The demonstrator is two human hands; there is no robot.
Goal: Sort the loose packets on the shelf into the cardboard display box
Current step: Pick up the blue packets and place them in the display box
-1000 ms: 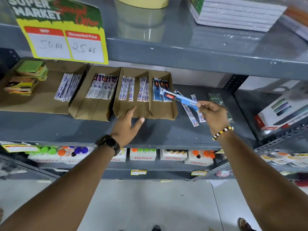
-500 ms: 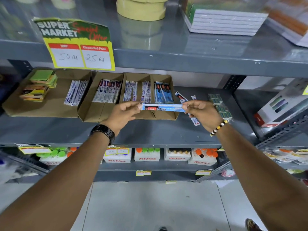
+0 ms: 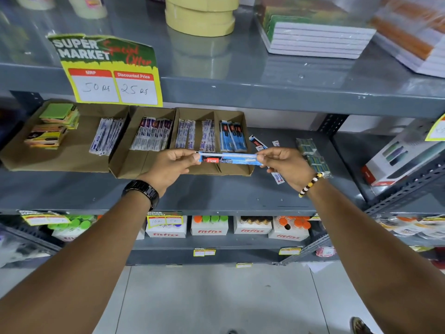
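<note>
A long blue packet with a red "Flair" label [image 3: 227, 159] is held level in front of the cardboard display box [image 3: 231, 172]. My left hand [image 3: 172, 163] pinches its left end and my right hand [image 3: 286, 165] pinches its right end. The box has three compartments: white packets [image 3: 185, 137] in the left two and blue packets [image 3: 232, 136] in the right one. Loose packets [image 3: 256, 142] lie on the grey shelf [image 3: 216, 196] just right of the box, partly hidden by my right hand.
Two more cardboard boxes [image 3: 142, 165] with packets and sticky-note pads [image 3: 54, 126] stand to the left. A green wrapped pack [image 3: 313, 155] lies at the right. A price sign [image 3: 108, 71] hangs from the upper shelf. Bottle cartons [image 3: 209, 231] fill the shelf below.
My left hand left the box front and took the packet's left end. Both hands now hold the packet level in front of the box.
</note>
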